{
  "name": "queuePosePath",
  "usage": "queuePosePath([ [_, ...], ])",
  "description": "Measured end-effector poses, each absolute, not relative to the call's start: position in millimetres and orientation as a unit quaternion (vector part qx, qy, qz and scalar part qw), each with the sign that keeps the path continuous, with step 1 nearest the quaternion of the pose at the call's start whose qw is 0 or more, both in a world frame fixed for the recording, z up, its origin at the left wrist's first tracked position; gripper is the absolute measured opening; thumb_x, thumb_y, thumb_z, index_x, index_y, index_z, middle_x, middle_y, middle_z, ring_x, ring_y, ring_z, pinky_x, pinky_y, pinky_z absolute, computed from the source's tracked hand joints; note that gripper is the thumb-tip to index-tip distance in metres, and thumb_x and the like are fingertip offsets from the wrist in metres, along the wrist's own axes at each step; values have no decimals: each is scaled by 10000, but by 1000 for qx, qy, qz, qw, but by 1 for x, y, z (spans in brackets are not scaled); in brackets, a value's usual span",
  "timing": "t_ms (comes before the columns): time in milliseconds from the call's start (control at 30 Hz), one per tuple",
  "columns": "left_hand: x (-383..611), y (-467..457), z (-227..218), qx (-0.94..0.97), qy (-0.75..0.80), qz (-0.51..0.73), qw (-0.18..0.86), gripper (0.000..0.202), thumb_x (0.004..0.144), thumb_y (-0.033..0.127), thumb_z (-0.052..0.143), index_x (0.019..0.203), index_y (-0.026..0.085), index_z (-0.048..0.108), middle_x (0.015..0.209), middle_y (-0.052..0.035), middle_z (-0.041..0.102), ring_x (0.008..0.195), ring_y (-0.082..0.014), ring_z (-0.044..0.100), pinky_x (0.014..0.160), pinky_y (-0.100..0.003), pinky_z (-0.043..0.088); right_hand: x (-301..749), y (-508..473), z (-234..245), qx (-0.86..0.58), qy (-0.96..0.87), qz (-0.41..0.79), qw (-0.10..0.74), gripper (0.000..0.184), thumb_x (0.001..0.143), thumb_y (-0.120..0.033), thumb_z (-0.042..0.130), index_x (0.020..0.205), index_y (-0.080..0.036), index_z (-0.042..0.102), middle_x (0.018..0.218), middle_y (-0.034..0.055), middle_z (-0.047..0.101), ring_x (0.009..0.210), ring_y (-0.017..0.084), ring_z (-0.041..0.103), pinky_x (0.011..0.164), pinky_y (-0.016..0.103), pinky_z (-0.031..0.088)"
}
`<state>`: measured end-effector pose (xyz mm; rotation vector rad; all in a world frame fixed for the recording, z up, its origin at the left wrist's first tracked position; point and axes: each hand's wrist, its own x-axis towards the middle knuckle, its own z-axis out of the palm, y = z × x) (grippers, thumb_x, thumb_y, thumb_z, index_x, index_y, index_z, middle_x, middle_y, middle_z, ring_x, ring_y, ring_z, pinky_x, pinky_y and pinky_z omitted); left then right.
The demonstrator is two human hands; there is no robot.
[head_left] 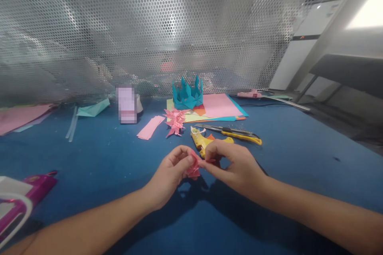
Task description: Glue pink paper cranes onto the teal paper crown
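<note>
Between my two hands is a small folded pink paper piece (pixel 194 168). My left hand (pixel 172 169) is closed on it, thumb in front and fingers behind. My right hand (pixel 235 167) pinches a pointed part of the same paper from the right side. Just beyond my right hand lies a yellow glue gun (pixel 198 138), partly hidden by the fingers. Several folded pink paper pieces with pointed tips (pixel 175 121) lie in a cluster farther back. Left of them is a stack of pink paper strips (pixel 150 127).
A teal folded paper crown (pixel 188 97) stands by coloured paper sheets (pixel 221 106). Scissors and a yellow cutter (pixel 242 135) lie right of centre. Clear glue sticks (pixel 72 125) and a magenta object (pixel 38 189) are at left. A perforated metal panel (pixel 143 27) closes the back.
</note>
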<state>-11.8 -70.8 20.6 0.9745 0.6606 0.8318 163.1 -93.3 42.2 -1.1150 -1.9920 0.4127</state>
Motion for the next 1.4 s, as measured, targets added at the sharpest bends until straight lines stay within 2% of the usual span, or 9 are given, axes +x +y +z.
queuePosePath([
  [300,-13,-70,20,453,287,369,759,169,805,321,604,776,178,521,684,33,509,569,-66,477,571,-202,390,166,-92,43,-435,-805,103,390,233,809,-330,613,674,-203,472,559,-46,517,484,82,460,484,187,380],
  [433,-12,-69,23,432,283,366,774,186,779,318,632,742,171,524,679,36,491,568,-61,458,565,-188,369,167,-93,44,-402,-822,89,393,176,819,-290,606,696,-200,520,591,-33,571,522,86,500,531,192,405],
  [533,-13,-67,23,421,281,374,777,206,754,323,656,709,169,527,664,38,477,576,-65,442,576,-191,379,167,-94,46,-379,-829,127,391,68,818,-198,579,755,-202,555,649,-21,616,552,86,537,560,192,438],
  [633,-13,-66,20,420,290,380,772,202,764,326,647,709,168,533,668,37,475,585,-64,439,587,-190,387,166,-95,46,-373,-829,161,384,76,794,-130,555,790,-204,571,689,-13,636,579,89,559,584,197,461],
  [833,-13,-65,18,415,279,399,769,184,775,285,652,831,205,495,691,46,508,605,-65,475,611,-196,402,165,-94,46,-412,-810,162,386,75,807,-186,568,736,-188,592,635,-17,621,549,84,549,547,191,449],
  [933,-12,-67,19,441,293,418,738,210,761,280,667,789,198,476,723,32,537,626,-74,488,608,-201,409,164,-94,48,-423,-807,150,384,100,810,-207,575,715,-186,599,612,-19,619,529,84,539,527,191,436],
  [1133,-13,-66,16,500,331,424,679,175,758,299,667,791,153,576,743,0,563,661,-88,505,636,-214,431,166,-92,49,-420,-821,121,367,98,816,-216,591,733,-190,639,608,-24,629,534,84,534,539,198,412],
  [1300,-14,-64,15,489,338,427,681,201,731,315,692,797,153,593,727,12,556,643,-82,499,605,-201,422,168,-94,50,-397,-825,168,364,110,822,-166,547,845,-188,652,717,0,676,606,95,591,613,208,463],
  [1400,-14,-64,14,488,331,433,682,212,720,322,701,782,151,594,732,11,556,643,-80,496,604,-200,419,168,-94,51,-415,-803,209,375,88,787,-137,558,816,-182,627,729,-2,672,616,95,604,612,198,490],
])
